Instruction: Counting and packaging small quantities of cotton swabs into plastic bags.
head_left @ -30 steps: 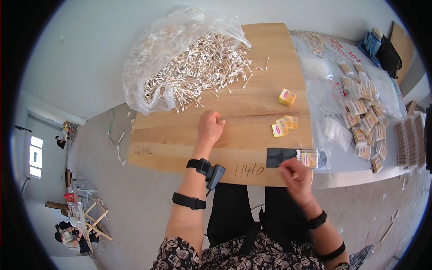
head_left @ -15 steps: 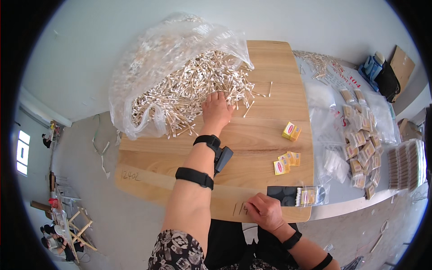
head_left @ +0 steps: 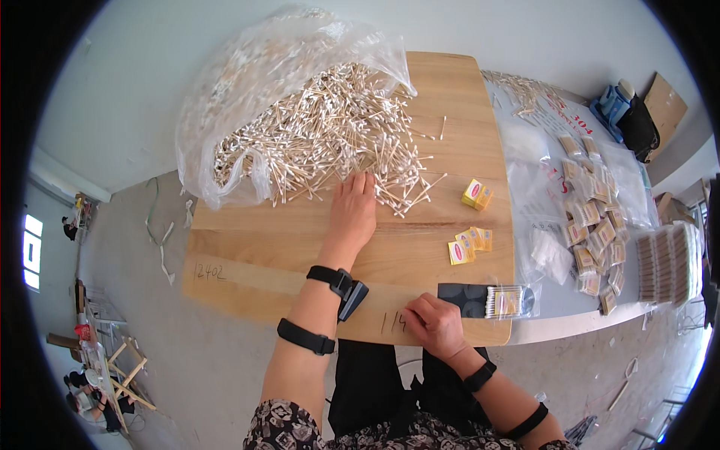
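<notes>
A large heap of cotton swabs (head_left: pixel 330 124) spills from a clear plastic bag (head_left: pixel 225 97) onto the wooden table (head_left: pixel 285 247). At the heap's near edge is my left hand (head_left: pixel 354 214), palm down, fingers extended against the swabs; no swab shows gripped. My right hand (head_left: pixel 439 324) rests at the table's front edge with fingers curled in; whatever they may hold is hidden. Beside it lies a dark pad (head_left: pixel 460 300) with round marks, bearing a clear sachet of swabs with a yellow card (head_left: pixel 508 302).
Yellow cards lie in a stack (head_left: pixel 476 194) and a fanned group (head_left: pixel 469 246) on the right of the table. A grey side surface (head_left: pixel 517 214) carries many packed swab sachets (head_left: pixel 600 236), clear bags (head_left: pixel 550 255) and a tall block of packs (head_left: pixel 667 264). Others work far left.
My left hand has drawn back toward me from inside the heap, and swabs now spread nearer to its right. My right hand stays curled by the pad. The whole view has shifted slightly.
</notes>
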A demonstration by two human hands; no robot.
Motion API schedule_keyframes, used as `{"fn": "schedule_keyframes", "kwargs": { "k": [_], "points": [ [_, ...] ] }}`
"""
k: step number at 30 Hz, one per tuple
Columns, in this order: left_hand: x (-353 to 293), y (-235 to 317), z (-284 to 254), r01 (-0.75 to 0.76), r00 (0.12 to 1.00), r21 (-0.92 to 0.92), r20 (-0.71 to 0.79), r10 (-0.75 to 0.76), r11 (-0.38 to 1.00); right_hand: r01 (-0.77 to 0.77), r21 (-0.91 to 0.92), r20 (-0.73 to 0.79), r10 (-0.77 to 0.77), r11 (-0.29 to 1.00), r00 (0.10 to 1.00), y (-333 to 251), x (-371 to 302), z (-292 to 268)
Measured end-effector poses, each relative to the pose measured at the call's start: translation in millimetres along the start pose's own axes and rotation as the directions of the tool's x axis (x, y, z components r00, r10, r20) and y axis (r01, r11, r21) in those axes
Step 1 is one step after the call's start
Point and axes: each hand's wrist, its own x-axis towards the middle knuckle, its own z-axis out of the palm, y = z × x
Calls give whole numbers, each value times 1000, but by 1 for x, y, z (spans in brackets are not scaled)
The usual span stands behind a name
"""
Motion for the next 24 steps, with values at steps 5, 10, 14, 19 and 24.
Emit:
{"fn": "schedule_keyframes", "kwargs": {
  "k": [5, 10, 14, 19, 24],
  "points": [
    [-37, 8, -10, 62, 995, -24, 82, -60, 998, -6, -6, -11, 6, 1000, 1000, 0, 0, 2],
    [-63, 15, -17, 138, 984, -72, 122, -129, 988, -11, 0, -7, 11, 1000, 1000, 2, -2, 2],
    [-76, 13, -24, 226, 970, -45, 96, -221, 973, -17, 15, -9, 18, 1000, 1000, 1, -3, 2],
    [-59, 25, -33, 163, 986, -105, -4, -164, 981, -27, -5, 0, 27, 1000, 1000, 2, -4, 2],
    [-37, 62, -36, 119, 970, -98, 222, -95, 988, -21, 22, -3, 21, 1000, 1000, 2, -3, 0]
  ]
}}
